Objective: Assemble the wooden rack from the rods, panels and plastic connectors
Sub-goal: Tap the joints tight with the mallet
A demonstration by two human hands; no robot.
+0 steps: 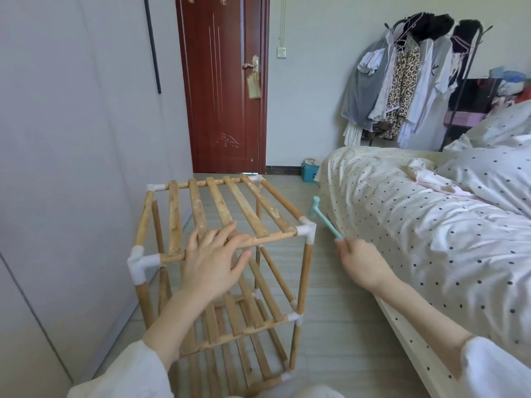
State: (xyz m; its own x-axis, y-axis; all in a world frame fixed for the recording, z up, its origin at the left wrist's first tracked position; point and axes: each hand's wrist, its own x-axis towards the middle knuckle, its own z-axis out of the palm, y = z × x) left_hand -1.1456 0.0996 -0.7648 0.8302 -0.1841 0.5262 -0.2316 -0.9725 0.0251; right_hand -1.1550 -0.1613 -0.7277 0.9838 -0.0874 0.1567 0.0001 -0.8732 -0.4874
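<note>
The wooden rack [178,225] stands upright on the floor in front of me, with slatted panels on three levels and white plastic connectors at its corners. My left hand [214,259] lies flat on the front rail of the top panel, fingers spread. To the right of the rack, my right hand [362,265] grips the handle end of a small teal plastic hammer [323,218]. The hammer's head is raised just beside the rack's near right top connector [307,231], without touching it.
A bed [431,225] with dotted bedding fills the right side, close to the rack. A grey wardrobe wall [71,153] runs along the left. Behind are a red door [227,87], a teal box [310,172] on the floor and a clothes stand [408,81].
</note>
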